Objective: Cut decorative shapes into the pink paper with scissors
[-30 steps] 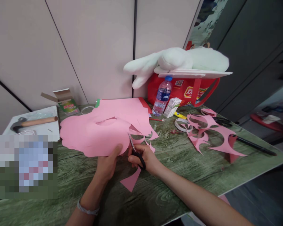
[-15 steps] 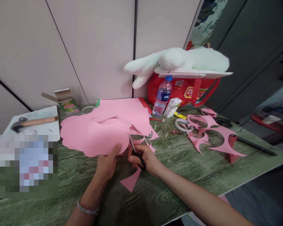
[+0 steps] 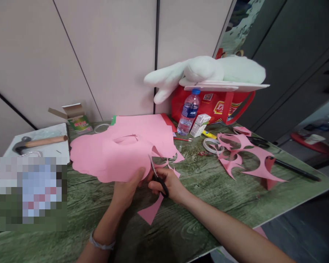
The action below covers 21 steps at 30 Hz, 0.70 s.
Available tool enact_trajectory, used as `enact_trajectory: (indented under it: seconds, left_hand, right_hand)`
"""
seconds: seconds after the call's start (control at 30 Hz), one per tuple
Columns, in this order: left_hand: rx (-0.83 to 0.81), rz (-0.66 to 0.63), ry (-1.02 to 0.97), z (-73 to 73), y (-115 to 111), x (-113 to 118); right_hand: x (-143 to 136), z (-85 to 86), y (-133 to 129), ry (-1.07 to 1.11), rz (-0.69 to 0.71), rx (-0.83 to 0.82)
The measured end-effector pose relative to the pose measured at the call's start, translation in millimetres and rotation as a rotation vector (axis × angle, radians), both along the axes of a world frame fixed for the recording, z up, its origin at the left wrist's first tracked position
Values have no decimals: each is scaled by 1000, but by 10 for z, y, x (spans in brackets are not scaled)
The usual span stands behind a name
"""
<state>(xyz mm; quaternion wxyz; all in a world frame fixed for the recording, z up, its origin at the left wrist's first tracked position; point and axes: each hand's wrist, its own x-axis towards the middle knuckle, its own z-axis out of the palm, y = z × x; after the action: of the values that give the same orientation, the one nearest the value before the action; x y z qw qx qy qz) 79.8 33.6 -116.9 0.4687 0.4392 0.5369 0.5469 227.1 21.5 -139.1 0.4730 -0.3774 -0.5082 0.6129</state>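
The single view comes from a camera on the person's head, above the near side of the green, wood-grained table (image 3: 235, 199), facing forward and down across it toward the tall, flat, pale grey panels (image 3: 112, 54) behind. It is near enough that the bare left hand (image 3: 127, 190) and the bare right hand (image 3: 167, 182) reach in from the bottom to below mid-frame, yet wide enough to include the dark grey floor (image 3: 290, 226) at lower right.
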Motion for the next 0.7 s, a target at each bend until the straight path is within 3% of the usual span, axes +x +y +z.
enact_trajectory:
  seconds: [0.23, 0.7]
  left_hand:
    - [5, -182, 59, 43, -11, 3]
    - [47, -170, 117, 11, 10, -26]
  right_hand:
    - [-7, 53, 30, 108, 73, 70]
    - [9, 34, 36, 68, 51, 59]
